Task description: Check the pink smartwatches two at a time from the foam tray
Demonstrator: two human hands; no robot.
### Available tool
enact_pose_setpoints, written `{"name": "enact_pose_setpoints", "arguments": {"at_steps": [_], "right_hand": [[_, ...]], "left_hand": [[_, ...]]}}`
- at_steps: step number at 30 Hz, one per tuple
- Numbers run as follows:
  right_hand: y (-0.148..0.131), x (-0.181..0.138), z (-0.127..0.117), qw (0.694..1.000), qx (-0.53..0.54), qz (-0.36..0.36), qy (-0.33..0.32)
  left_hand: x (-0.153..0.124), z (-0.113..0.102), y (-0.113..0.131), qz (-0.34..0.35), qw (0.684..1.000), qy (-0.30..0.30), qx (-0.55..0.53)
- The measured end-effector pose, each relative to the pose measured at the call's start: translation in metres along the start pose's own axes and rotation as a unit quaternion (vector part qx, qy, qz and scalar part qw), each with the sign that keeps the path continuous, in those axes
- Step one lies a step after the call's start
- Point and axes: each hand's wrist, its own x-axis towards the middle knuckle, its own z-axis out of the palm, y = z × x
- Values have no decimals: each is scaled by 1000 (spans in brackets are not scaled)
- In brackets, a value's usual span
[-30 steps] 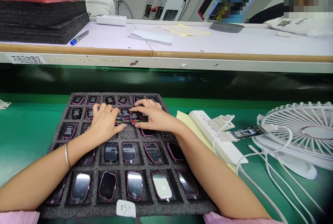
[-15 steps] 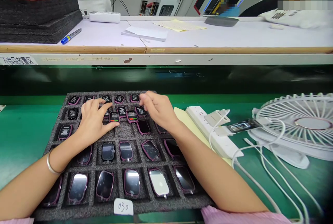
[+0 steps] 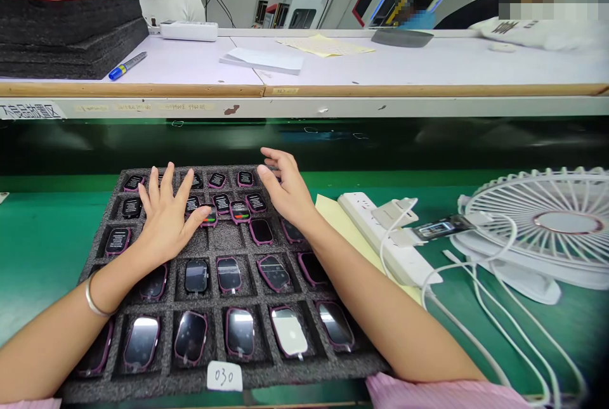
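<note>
A dark foam tray (image 3: 162, 386) of smartwatches lies in front of me, its compartments in rows. My left hand (image 3: 165, 222) is spread flat over the tray's left middle, fingers apart. Its thumb tip overlaps a watch with a coloured screen (image 3: 209, 217). Beside that, a second watch with a coloured screen (image 3: 240, 211) rests across a divider. My right hand (image 3: 288, 192), fingers loosely apart, hovers at the tray's far right corner and holds nothing. Below it sits a dark-screened watch (image 3: 261, 231). Watches in the far rows show white text; the near ones, such as this purple-rimmed watch (image 3: 191, 337), look dark.
A white power strip (image 3: 390, 238) with plugs and cables stands right of the tray, beside a white fan (image 3: 547, 225). A shelf (image 3: 333, 108) crosses behind, carrying black foam sheets (image 3: 61, 35), a marker (image 3: 127, 66) and papers (image 3: 264, 60). People are beyond it.
My left hand's fingers have spread out and stretched forward. My right hand has opened from a curled shape, its fingers lifting away from the watches at the far right. The view has shifted slightly.
</note>
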Motion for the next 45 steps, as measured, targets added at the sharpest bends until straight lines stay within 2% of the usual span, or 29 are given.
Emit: {"name": "enact_pose_setpoints", "arguments": {"at_steps": [7, 13, 15, 17, 19, 21, 23, 27, 29, 31, 33, 35, 36, 38, 40, 42, 45], "right_hand": [[-4, 1, -1, 1000, 13, 14, 19], [-6, 1, -1, 999, 29, 18, 0], [-7, 3, -5, 999, 21, 5, -44], [-8, 4, -10, 990, 7, -22, -136], [-9, 6, -15, 968, -17, -49, -245], [-10, 6, -18, 945, -55, -58, -317], [-11, 5, -18, 932, -96, -59, -343], [-12, 2, -14, 921, -148, -59, -354], [-14, 1, -13, 921, -160, -64, -349], [-18, 1, -13, 929, -156, -76, -326], [-24, 0, -12, 948, -109, -64, -291], [-31, -2, -10, 965, 14, -8, -263], [-35, -4, -9, 961, 99, 30, -255], [-43, -8, -5, 926, 259, 102, -256], [-50, -11, -2, 878, 365, 153, -271], [-54, -14, 0, 841, 422, 188, -280], [-56, -15, 2, 812, 471, 209, -275]], "left_hand": [[0, 1, 0, -2, 1000, -9, 1], [0, 3, 0, 11, 1000, -18, 20], [0, 4, -1, 29, 999, -33, 29], [1, 6, -2, 44, 997, -45, 32], [2, 7, -4, 56, 997, -50, 30], [4, 9, -5, 68, 996, -49, 28], [5, 11, -7, 78, 995, -46, 28], [7, 16, -7, 87, 995, -49, 24], [7, 14, -5, 91, 995, -46, 16], [8, 9, -2, 99, 995, -16, 1], [7, 2, 0, 107, 993, 31, -46], [5, -5, 3, 98, 982, 57, -148], [3, -7, 5, 84, 972, 55, -214], [-1, -8, 8, 50, 940, 29, -335], [-5, -7, 13, 16, 910, 3, -415], [-6, -7, 17, -19, 879, -19, -477], [-5, -9, 22, -87, 822, -56, -560]]}}
